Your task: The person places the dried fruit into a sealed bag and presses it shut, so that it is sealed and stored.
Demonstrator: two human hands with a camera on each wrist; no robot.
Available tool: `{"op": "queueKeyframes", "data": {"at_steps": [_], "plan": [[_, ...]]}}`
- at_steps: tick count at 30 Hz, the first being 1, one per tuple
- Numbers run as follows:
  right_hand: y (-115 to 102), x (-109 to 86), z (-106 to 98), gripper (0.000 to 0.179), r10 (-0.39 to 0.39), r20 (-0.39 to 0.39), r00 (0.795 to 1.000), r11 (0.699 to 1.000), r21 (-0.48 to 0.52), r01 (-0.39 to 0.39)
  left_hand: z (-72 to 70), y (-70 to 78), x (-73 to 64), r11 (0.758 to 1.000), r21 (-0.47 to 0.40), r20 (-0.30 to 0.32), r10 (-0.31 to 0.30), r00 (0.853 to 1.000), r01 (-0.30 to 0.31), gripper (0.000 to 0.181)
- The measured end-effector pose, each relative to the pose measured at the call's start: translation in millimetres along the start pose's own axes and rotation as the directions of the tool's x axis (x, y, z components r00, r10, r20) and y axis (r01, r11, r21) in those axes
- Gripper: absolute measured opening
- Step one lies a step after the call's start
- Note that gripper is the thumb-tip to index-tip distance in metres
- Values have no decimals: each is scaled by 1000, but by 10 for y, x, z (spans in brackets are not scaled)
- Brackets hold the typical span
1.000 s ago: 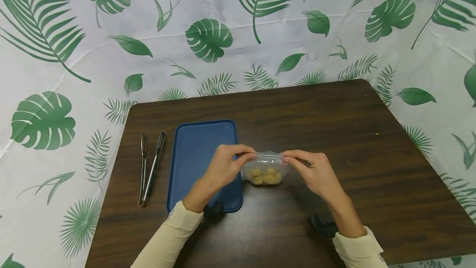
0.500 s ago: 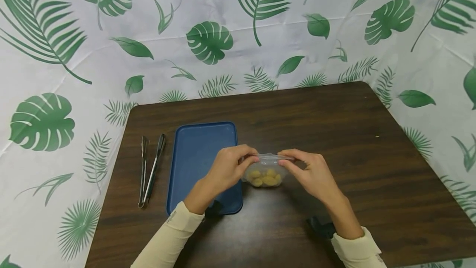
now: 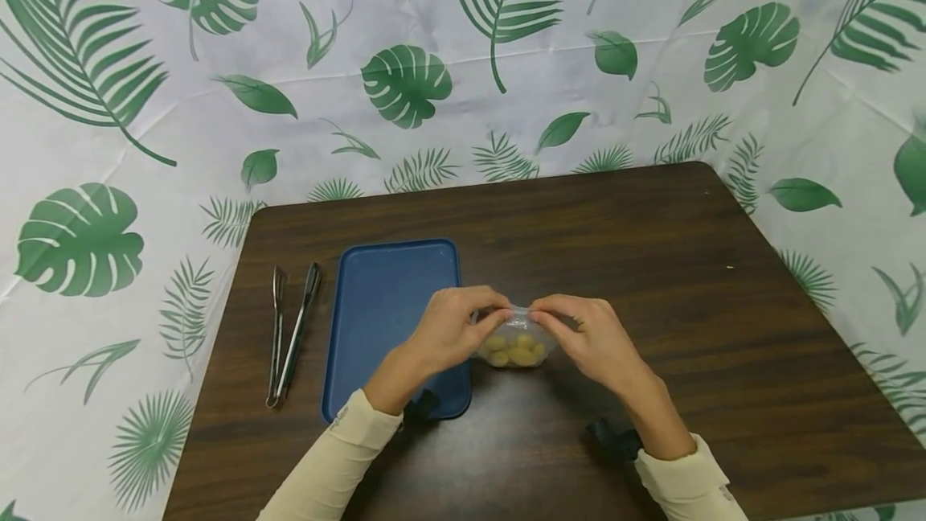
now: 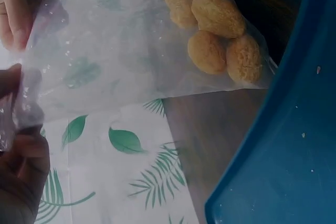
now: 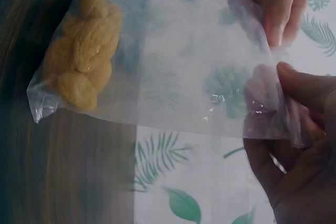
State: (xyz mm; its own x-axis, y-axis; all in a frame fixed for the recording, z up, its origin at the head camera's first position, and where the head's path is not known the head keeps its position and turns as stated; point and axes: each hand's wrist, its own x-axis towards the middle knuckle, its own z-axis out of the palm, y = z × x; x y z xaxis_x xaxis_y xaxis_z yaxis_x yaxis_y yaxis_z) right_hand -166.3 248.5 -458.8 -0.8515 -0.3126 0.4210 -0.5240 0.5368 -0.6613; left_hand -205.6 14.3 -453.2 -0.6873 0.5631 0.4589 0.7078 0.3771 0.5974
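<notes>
A clear plastic zip bag (image 3: pixel 516 334) hangs upright between both hands, just right of the blue tray (image 3: pixel 394 288). Several tan, rough-skinned oval pieces (image 4: pixel 218 17) lie at its bottom; their exact kind is hard to tell. My left hand (image 3: pixel 452 328) pinches the bag's top edge between thumb and fingers. Close beside it, the right hand (image 3: pixel 589 336) pinches the same edge from the other side. In the right wrist view the bag (image 5: pixel 184 61) appears sideways, its top gathered at the fingertips, and the fingers of the two hands almost meet there.
Metal tongs (image 3: pixel 292 344) with dark handles lie spread left of the tray. A dark wooden table (image 3: pixel 651 239) carries everything. Leaf-printed white cloth (image 3: pixel 463 63) hangs behind and at the sides. A tiny pale crumb (image 3: pixel 730 268) sits at the right.
Both hands have moved closer together along the bag's top edge, the right hand shifting left and the left hand slightly right. The tray and tongs stay put.
</notes>
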Motion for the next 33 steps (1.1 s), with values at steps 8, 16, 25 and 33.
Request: {"op": "queueKeyframes", "data": {"at_steps": [8, 16, 25, 33], "plan": [[-15, 3, 47, 10, -10, -2, 1000, 1000, -14, 10, 43, -3, -2, 999, -1, -14, 33, 999, -33, 6], [-69, 24, 63, 12, -50, 44, 998, 999, -16, 51, 61, 15, -11, 998, 28, -4, 63, 998, -63, 7], [-42, -11, 90, 15, -122, 7, 993, 991, -58, 122, 32, 8, -58, 990, 62, -47, 127, 991, -124, 6], [-22, -63, 68, 15, -106, -12, 994, 991, -86, 105, -32, -36, -108, 992, 52, -63, 120, 991, -117, 6]]}}
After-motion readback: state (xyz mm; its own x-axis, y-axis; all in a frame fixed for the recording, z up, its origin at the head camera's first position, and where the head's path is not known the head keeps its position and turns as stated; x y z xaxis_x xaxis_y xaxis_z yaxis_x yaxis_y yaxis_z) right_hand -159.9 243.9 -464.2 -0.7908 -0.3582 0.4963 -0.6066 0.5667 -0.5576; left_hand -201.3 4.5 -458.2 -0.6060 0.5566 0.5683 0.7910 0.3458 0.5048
